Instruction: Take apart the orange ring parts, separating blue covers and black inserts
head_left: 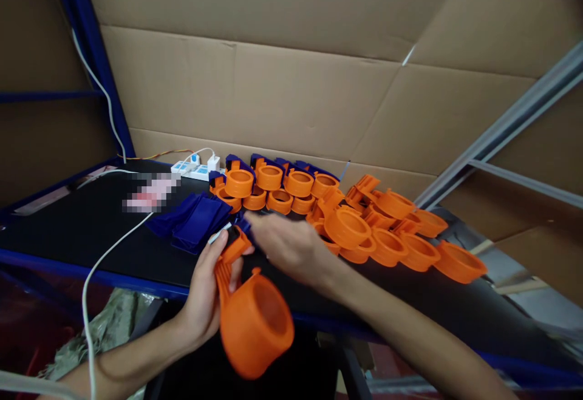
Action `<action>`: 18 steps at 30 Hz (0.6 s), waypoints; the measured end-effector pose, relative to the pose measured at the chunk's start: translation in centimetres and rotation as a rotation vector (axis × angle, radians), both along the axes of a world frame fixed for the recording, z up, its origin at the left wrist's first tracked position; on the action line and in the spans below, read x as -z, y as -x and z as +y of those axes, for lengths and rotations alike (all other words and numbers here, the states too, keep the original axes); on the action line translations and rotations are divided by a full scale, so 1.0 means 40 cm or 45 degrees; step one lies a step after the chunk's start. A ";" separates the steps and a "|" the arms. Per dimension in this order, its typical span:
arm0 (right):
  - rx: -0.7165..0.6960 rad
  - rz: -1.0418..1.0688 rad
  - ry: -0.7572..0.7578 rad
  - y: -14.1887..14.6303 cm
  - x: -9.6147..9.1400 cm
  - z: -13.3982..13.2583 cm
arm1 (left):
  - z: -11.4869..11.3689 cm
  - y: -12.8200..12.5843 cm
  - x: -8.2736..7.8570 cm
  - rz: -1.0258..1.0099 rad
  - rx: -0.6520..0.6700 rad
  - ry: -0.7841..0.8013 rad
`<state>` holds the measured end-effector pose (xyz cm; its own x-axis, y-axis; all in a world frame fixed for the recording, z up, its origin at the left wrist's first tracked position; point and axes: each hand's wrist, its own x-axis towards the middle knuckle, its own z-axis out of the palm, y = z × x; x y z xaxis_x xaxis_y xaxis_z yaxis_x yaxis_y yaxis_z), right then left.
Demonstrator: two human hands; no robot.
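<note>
My left hand (204, 294) is wrapped around the handle of an orange tape dispenser (255, 327), tilted up in front of the table edge. A pale toothed blade (220, 233) and a black part show at the dispenser's upper end, and its large ring faces right. Close beside that end is my right hand (291, 245), its fingers closed on a dark blue piece (244, 224). The piece is mostly hidden and slightly blurred; whether it touches the dispenser, I cannot tell. Behind my left hand lies a pile of flat blue plastic pieces (200, 221).
Several orange dispensers with blue flaps (268, 178) are stacked at the back of the black table (118, 248). More orange dispensers (387, 245) stand to the right. A white power strip (195, 171) lies by the cardboard wall (273, 90), and a white cable (102, 260) hangs over the left front edge.
</note>
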<state>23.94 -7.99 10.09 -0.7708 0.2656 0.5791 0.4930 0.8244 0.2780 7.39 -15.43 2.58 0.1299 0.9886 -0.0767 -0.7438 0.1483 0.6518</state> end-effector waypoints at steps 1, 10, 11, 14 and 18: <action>0.077 0.072 -0.002 -0.005 -0.013 0.015 | -0.005 0.000 -0.002 0.020 -0.013 0.028; 0.681 -0.145 0.449 0.035 0.024 0.135 | -0.005 -0.025 0.013 0.302 -0.024 -0.064; 0.704 -0.168 0.479 0.046 0.034 0.145 | -0.004 -0.025 0.019 0.320 -0.011 -0.074; 0.726 -0.196 0.535 0.077 0.056 0.168 | -0.001 -0.021 0.033 0.342 0.020 -0.102; 0.739 -0.206 0.621 0.114 0.068 0.186 | 0.004 -0.017 0.038 0.390 0.066 -0.075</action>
